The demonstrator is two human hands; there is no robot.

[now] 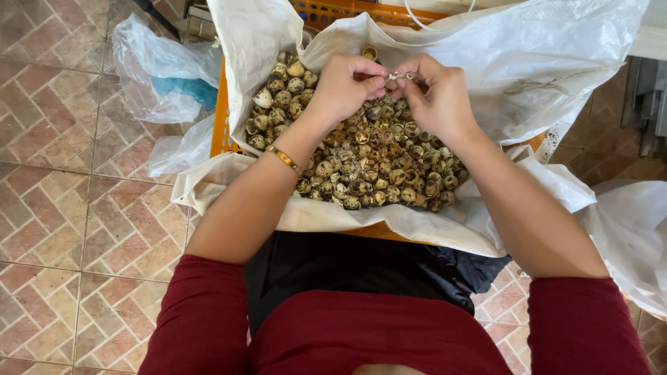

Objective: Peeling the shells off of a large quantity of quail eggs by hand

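- A tiled floor (76,208) of reddish and beige brick pattern carried everything.
- An orange crate (221,125) sat over it.
- A crumpled clear plastic bag (163,73) lay beside the crate.

A big white sack (486,62) lies open in an orange crate (221,118), full of little spotted eggs. A thin clear bag (163,69) with something blue in it sits on the floor to the left. Another white bag (629,229) lies at the right.
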